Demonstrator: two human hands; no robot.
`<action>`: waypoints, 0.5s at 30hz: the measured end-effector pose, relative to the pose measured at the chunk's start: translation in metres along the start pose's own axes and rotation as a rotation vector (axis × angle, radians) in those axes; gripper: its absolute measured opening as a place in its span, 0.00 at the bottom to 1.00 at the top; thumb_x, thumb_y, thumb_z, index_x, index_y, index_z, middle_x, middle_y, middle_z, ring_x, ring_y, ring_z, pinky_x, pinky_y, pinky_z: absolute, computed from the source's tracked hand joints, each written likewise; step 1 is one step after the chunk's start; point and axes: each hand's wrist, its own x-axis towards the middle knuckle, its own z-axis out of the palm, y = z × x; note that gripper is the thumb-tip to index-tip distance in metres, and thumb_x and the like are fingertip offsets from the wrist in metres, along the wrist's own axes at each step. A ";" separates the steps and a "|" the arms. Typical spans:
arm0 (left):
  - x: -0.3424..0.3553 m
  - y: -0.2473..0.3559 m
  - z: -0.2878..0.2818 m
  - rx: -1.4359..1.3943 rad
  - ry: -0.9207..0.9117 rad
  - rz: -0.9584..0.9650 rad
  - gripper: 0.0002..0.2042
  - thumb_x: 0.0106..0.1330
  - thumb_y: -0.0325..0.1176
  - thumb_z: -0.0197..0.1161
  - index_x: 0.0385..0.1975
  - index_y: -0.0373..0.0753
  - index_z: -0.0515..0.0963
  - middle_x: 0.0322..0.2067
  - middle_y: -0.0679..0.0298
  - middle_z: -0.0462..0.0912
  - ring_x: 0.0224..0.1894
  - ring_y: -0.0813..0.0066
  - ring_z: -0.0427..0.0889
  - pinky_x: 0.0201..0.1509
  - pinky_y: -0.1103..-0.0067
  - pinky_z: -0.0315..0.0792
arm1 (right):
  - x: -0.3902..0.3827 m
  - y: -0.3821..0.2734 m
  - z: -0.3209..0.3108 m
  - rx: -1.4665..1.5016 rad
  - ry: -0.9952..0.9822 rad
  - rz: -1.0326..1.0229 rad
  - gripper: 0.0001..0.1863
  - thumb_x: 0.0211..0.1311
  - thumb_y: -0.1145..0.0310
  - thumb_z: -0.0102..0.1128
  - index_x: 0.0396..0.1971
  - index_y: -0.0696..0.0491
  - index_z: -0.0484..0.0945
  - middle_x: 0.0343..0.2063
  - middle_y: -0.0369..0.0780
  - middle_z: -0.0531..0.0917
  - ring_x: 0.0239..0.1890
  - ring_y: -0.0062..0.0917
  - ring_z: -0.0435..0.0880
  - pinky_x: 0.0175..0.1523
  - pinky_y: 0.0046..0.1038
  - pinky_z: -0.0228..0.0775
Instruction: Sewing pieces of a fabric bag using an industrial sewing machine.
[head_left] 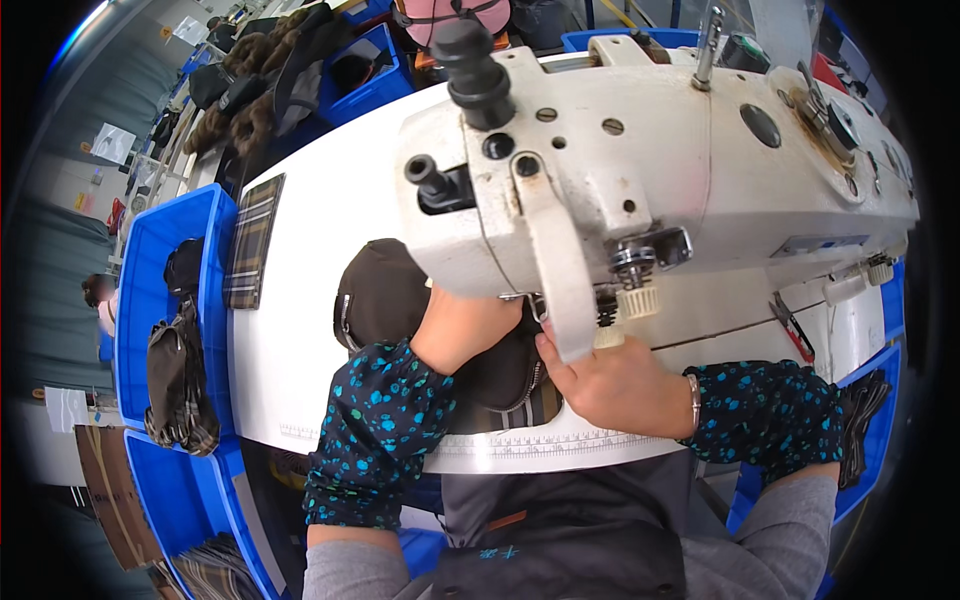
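Observation:
A white industrial sewing machine fills the upper right, over a dark zippered fabric piece with a plaid edge at the front. My left hand reaches in from the left onto this piece by the needle area, its fingertips hidden under the machine head. My right hand is at the right of the needle, fingers bent and thumb on the piece beside the zipper, some fingertips hidden. Both forearms wear dark sleeves with teal spots.
Blue bins with dark and plaid pieces flank the white table. A folded plaid piece lies at the left, red-handled scissors at the right. Behind are more bins and fur trims. A person is at the far left.

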 end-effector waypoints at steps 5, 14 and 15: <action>0.003 -0.001 0.000 0.035 0.013 0.058 0.12 0.52 0.27 0.66 0.37 0.42 0.86 0.34 0.55 0.86 0.40 0.47 0.84 0.43 0.58 0.76 | 0.000 0.000 -0.003 0.019 -0.044 -0.002 0.23 0.53 0.71 0.60 0.50 0.66 0.83 0.37 0.48 0.88 0.19 0.17 0.78 0.22 0.21 0.67; 0.005 -0.007 0.006 0.016 -0.007 0.028 0.13 0.52 0.28 0.65 0.38 0.45 0.86 0.38 0.61 0.87 0.45 0.49 0.82 0.49 0.56 0.71 | -0.002 -0.001 -0.002 -0.017 -0.058 -0.007 0.23 0.53 0.72 0.60 0.50 0.66 0.83 0.48 0.57 0.86 0.21 0.18 0.80 0.24 0.21 0.69; 0.003 -0.009 0.007 0.017 -0.004 0.025 0.13 0.52 0.28 0.65 0.38 0.45 0.86 0.38 0.61 0.87 0.45 0.49 0.82 0.49 0.56 0.71 | -0.002 -0.001 -0.001 -0.019 -0.047 -0.003 0.23 0.53 0.72 0.60 0.49 0.66 0.83 0.50 0.58 0.85 0.21 0.18 0.80 0.24 0.21 0.69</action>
